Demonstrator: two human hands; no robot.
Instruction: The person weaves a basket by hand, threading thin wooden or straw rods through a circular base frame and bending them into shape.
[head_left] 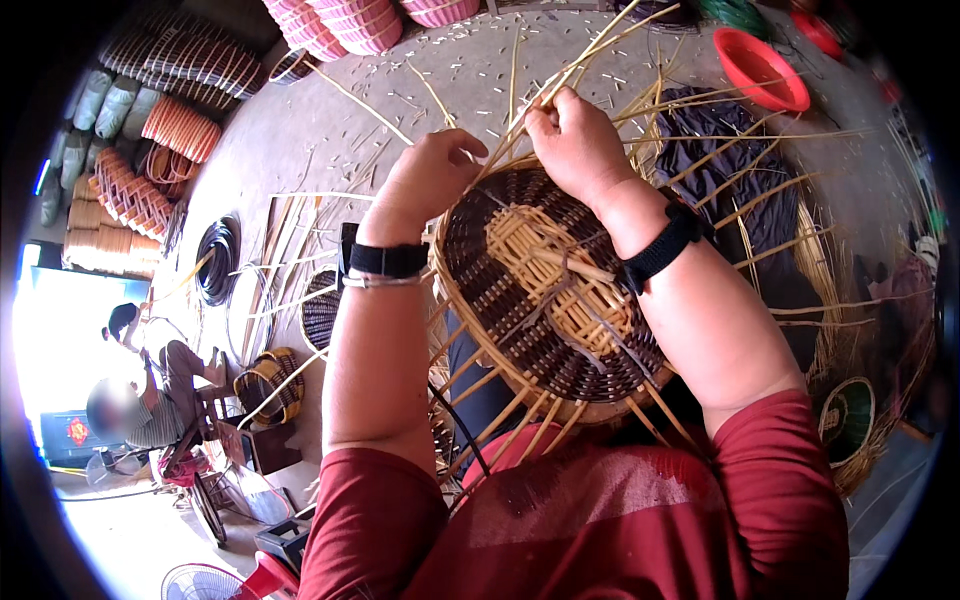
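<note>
An oval woven base (470, 240) of dark brown canes with a pale lattice centre (530, 255) lies below my hands, with pale stakes radiating from its edge. My right hand (575, 140) pinches several long pale cane strands (600, 45) above the far rim. Just left of it, my left hand (435, 175) curls its fingers at the same strands near the rim; its thumb is mostly hidden. A stick and grey ties cross the centre of the base.
Stacked baskets (150, 190), dark coils (218, 255), small baskets (270, 385) and a seated person (165, 400) are on the left. Dark cloth (710, 150), a red basin (755, 65) and a green-lined basket (845, 420) are on the right. A fan (200, 585) is at lower left.
</note>
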